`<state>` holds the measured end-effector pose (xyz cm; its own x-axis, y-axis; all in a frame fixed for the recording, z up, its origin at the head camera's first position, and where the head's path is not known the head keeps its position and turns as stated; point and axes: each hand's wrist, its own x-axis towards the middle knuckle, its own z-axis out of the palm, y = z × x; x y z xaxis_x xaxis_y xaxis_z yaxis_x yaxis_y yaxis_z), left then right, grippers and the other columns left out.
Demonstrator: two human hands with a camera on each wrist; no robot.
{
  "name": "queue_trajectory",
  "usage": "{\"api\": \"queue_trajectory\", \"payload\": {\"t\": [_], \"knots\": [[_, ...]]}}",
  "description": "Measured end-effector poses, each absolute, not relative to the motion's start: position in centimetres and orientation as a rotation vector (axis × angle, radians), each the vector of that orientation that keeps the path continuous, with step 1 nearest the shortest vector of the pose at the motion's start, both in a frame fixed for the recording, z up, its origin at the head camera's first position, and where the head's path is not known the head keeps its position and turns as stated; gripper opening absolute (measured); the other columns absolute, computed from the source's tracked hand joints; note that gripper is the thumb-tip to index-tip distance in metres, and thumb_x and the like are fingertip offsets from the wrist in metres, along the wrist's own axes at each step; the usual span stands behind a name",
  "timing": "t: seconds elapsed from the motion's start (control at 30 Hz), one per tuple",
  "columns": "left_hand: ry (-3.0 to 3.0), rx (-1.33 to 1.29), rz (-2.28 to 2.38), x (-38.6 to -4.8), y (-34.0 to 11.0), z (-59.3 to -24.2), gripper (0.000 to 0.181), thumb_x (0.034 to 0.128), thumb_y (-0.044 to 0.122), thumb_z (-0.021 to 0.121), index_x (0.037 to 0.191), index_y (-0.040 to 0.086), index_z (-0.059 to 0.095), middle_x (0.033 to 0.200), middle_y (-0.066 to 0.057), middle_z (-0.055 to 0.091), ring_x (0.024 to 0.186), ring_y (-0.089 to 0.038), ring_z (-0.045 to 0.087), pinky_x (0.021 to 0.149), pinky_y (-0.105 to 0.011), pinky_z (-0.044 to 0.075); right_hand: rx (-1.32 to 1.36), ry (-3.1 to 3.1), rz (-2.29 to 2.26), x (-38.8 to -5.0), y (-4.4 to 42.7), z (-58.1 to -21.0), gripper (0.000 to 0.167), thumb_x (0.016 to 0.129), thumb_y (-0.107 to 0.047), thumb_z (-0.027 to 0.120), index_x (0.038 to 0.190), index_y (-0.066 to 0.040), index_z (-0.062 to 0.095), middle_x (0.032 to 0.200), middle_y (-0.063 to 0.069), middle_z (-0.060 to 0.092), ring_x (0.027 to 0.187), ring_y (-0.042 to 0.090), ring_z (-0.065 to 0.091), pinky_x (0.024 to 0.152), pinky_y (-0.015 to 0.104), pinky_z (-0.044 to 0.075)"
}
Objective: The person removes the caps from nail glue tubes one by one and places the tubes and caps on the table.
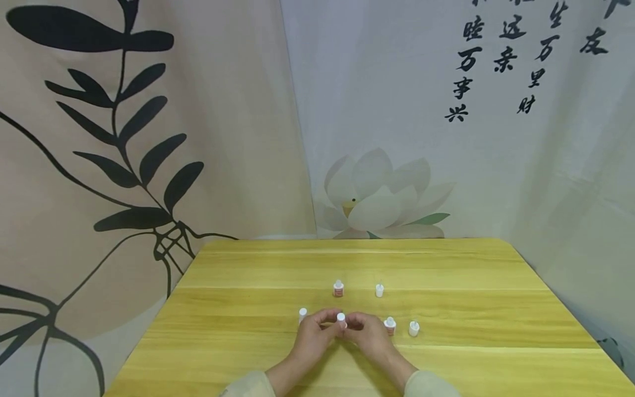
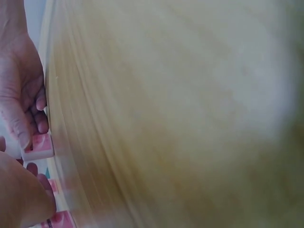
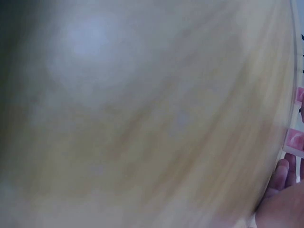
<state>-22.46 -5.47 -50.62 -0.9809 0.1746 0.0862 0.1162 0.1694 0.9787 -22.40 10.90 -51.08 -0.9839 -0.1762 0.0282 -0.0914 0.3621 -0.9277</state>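
Note:
Both hands meet near the middle of the table around a small bottle [image 1: 341,318] with a white top. My left hand [image 1: 312,336] pinches it from the left, and the fingertips of my right hand [image 1: 369,332] grip it from the right. Fingers hide much of its lower part; in the left wrist view the bottle [image 2: 42,146] shows a pink label. Just behind the left hand stands another white-topped bottle [image 1: 303,313], partly covered. Beside the right hand is a bottle [image 1: 389,326] with a reddish label and a narrow tip.
Farther back stands a red-labelled bottle [image 1: 338,289] with a pointed tip. Two small white caps [image 1: 379,290], one at the back and one white cap [image 1: 414,329] right of the right hand, sit on the wooden table [image 1: 238,325]. A printed curtain [image 1: 238,138] hangs behind.

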Motion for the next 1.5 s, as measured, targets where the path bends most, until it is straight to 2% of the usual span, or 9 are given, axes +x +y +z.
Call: {"api": "queue_trajectory", "payload": {"t": [0.17, 0.27, 0.57, 0.83, 1.0, 1.27, 1.4, 1.5], "knots": [[2.347, 0.315, 2.005, -22.37, -5.51, -50.63, 0.027, 0.0902, 0.007, 0.071, 0.114, -0.004, 0.069, 0.103, -0.012, 0.070, 0.084, -0.021, 0.068, 0.073, -0.026, 0.055, -0.250, 2.509, -1.729, -22.19, 10.92, -50.96, 0.023, 0.084, -0.021, 0.079, 0.102, -0.008, 0.073, 0.096, 0.000, 0.071, 0.093, 0.018, 0.063, 0.080, 0.035, 0.054], [2.324, 0.317, 2.030, -22.41, -5.52, -50.70, 0.027, 0.0896, 0.009, 0.072, 0.114, -0.002, 0.070, 0.104, -0.011, 0.071, 0.085, -0.021, 0.069, 0.073, -0.023, 0.054, -0.249, 2.502, -1.735, -22.16, 10.94, -51.00, 0.023, 0.084, -0.021, 0.080, 0.101, -0.008, 0.073, 0.096, 0.000, 0.071, 0.093, 0.018, 0.063, 0.080, 0.034, 0.054], [2.354, 0.274, 2.029, -22.29, -5.46, -50.53, 0.025, 0.0870, 0.014, 0.076, 0.107, 0.000, 0.072, 0.103, -0.010, 0.072, 0.084, -0.018, 0.069, 0.071, -0.025, 0.055, -0.260, 2.497, -1.734, -22.29, 10.99, -51.04, 0.022, 0.084, -0.022, 0.079, 0.101, -0.008, 0.073, 0.094, -0.001, 0.071, 0.092, 0.018, 0.063, 0.079, 0.034, 0.053], [2.311, 0.258, 2.051, -21.82, -5.43, -50.18, 0.037, 0.0874, 0.012, 0.075, 0.120, -0.003, 0.065, 0.109, -0.014, 0.070, 0.086, -0.021, 0.069, 0.073, -0.026, 0.056, -0.277, 2.494, -1.749, -22.21, 11.04, -50.99, 0.024, 0.085, -0.019, 0.078, 0.104, -0.005, 0.073, 0.096, 0.001, 0.072, 0.092, 0.018, 0.064, 0.080, 0.034, 0.054], [2.310, 0.254, 2.065, -21.89, -5.35, -50.24, 0.032, 0.0870, 0.010, 0.075, 0.115, -0.004, 0.068, 0.108, -0.016, 0.070, 0.085, -0.021, 0.070, 0.072, -0.022, 0.055, -0.274, 2.509, -1.746, -22.22, 10.98, -51.07, 0.024, 0.084, -0.020, 0.079, 0.103, -0.006, 0.073, 0.095, 0.000, 0.071, 0.091, 0.017, 0.063, 0.078, 0.033, 0.053], [2.290, 0.246, 2.076, -22.18, -5.23, -50.25, 0.026, 0.0860, 0.005, 0.075, 0.109, -0.005, 0.068, 0.106, -0.016, 0.070, 0.085, -0.025, 0.070, 0.073, -0.026, 0.057, -0.281, 2.487, -1.751, -22.42, 11.12, -51.38, 0.022, 0.085, -0.019, 0.079, 0.103, -0.007, 0.074, 0.097, 0.001, 0.072, 0.093, 0.018, 0.064, 0.081, 0.035, 0.053], [2.319, 0.244, 2.049, -22.11, -5.27, -50.26, 0.029, 0.0861, 0.004, 0.074, 0.112, -0.006, 0.067, 0.108, -0.016, 0.069, 0.084, -0.024, 0.070, 0.072, -0.025, 0.056, -0.281, 2.478, -1.766, -22.43, 11.13, -51.43, 0.023, 0.084, -0.018, 0.079, 0.103, -0.007, 0.074, 0.097, 0.001, 0.072, 0.093, 0.018, 0.063, 0.081, 0.035, 0.053], [2.323, 0.226, 2.040, -22.35, -5.32, -50.78, 0.032, 0.0865, 0.006, 0.075, 0.115, -0.006, 0.066, 0.109, -0.016, 0.069, 0.084, -0.024, 0.069, 0.072, -0.029, 0.057, -0.282, 2.477, -1.771, -22.44, 11.13, -51.41, 0.023, 0.084, -0.018, 0.079, 0.103, -0.006, 0.074, 0.096, 0.000, 0.071, 0.092, 0.017, 0.063, 0.080, 0.033, 0.053]]}}
